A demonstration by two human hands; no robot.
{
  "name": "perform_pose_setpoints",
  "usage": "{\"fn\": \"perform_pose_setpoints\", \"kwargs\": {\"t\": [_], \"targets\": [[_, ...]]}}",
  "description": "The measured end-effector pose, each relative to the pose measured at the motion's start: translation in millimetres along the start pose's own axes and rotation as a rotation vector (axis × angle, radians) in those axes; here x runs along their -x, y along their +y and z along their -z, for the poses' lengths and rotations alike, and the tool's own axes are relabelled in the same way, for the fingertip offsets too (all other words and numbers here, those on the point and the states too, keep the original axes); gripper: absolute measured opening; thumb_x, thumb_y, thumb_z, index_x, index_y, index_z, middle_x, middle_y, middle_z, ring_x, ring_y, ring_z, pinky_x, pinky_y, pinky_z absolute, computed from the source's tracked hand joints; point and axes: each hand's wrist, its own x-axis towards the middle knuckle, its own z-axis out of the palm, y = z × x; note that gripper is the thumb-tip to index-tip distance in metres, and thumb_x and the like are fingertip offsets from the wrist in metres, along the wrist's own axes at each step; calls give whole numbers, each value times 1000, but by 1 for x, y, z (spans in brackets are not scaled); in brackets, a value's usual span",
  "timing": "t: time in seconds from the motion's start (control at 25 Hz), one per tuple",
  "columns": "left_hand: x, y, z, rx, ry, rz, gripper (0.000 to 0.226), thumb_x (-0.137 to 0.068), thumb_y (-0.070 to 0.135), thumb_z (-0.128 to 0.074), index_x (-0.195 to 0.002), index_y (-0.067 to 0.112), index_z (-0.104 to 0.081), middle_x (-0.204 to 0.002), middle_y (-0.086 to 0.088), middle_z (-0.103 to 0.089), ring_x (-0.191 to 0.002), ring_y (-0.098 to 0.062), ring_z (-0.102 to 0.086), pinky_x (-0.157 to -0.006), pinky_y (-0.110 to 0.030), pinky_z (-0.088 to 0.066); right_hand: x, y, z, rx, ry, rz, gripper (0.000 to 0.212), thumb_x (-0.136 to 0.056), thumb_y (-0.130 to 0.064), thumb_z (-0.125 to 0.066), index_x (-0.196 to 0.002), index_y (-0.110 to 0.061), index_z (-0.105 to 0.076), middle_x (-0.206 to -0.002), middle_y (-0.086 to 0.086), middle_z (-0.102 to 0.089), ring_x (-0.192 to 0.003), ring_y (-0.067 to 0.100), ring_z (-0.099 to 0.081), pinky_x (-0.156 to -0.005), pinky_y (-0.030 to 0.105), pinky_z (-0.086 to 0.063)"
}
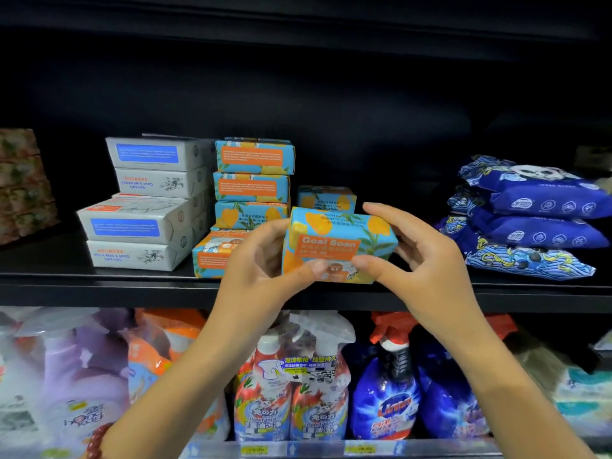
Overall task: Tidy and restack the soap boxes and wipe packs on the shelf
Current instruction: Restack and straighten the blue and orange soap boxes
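Note:
Both hands hold one blue and orange "Goat Soap" box (337,243) just above the front of the black shelf (99,283). My left hand (261,260) grips its left end, thumb on the front face. My right hand (414,253) pinches its right end, fingers on top and thumb below. Behind it sits another blue and orange box (326,198). To the left stands a stack of blue and orange boxes (253,180), with one lying at the front (212,255). White soap boxes (145,200) are stacked unevenly further left. Blue wipe packs (526,217) are piled at the right.
Floral brown packs (23,183) stand at the shelf's far left. The lower shelf holds spray bottles and detergent refills (291,385), with price tags (255,450) along its front rail. The shelf above is dark.

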Motion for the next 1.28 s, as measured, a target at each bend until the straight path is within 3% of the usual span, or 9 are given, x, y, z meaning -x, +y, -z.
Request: {"fn": "perform_pose_setpoints", "kwargs": {"t": [0.2,0.36,0.48,0.6,0.68,0.88,1.0,1.16,1.28], "targets": [[-2,4,4,-21,25,79,56,-58,40,-77,-108,19,-62,-101,6,-72,-95,-10,-68,-73,-16,-51,7,-5,-8,217,108,246,37,-71,-14,-76,-104,-15,-61,-105,-6,-61,-102,11,-59,-84,22,-48],[-7,11,8,-85,-19,138,72,-45,30,-86,-112,21,-61,-101,9,-72,-93,-9,-69,-72,-16,-52,10,0,-9,342,101,446,30,-71,5,-69,-98,-3,-59,-105,3,-58,-106,15,-55,-91,21,-43],[-6,11,7,-143,9,64,71,-43,12,-88,-108,20,-62,-100,9,-72,-92,-7,-68,-72,-17,-53,10,6,-9,338,63,268,51,-67,-5,-74,-112,-13,-52,-118,-3,-52,-114,9,-50,-93,17,-42],[-4,10,5,-215,15,-60,72,-44,13,-89,-108,24,-61,-105,9,-68,-100,-9,-65,-77,-19,-53,9,7,-2,111,-144,-26,85,-57,-29,-85,-124,-52,-39,-120,-21,-57,-112,0,-55,-87,12,-45],[-4,11,3,-332,-4,-170,69,-50,18,-88,-111,25,-58,-110,10,-64,-108,-13,-61,-85,-24,-52,6,6,1,-113,-274,-98,75,-55,-34,-84,-115,-61,-47,-116,-22,-62,-106,0,-60,-82,12,-47],[-4,6,-2,-549,-10,-381,67,-64,15,-83,-123,22,-52,-127,5,-56,-123,-18,-52,-99,-43,-45,0,-2,7,-165,-145,-97,42,-68,-32,-76,-105,-41,-60,-103,-19,-68,-95,2,-64,-75,12,-49],[-4,6,0,-492,-5,-269,78,-63,19,-84,-131,24,-45,-131,3,-54,-124,-18,-52,-100,-38,-46,3,-7,7,-146,-40,-64,48,-64,-25,-78,-108,-28,-59,-104,-9,-68,-99,11,-64,-78,24,-53],[-2,16,6,-162,5,3,71,-58,39,-75,-124,21,-52,-114,11,-68,-106,-6,-63,-83,-15,-48,7,-13,-5,-72,92,180,48,-67,-8,-77,-106,-28,-57,-106,-10,-64,-103,13,-62,-81,21,-51],[-3,22,12,-174,44,58,64,-53,46,-74,-112,22,-63,-105,10,-71,-98,-7,-67,-76,-18,-51,8,-7,-18,62,90,345,47,-68,8,-68,-103,-21,-55,-108,-7,-60,-107,14,-59,-87,26,-49]]}}
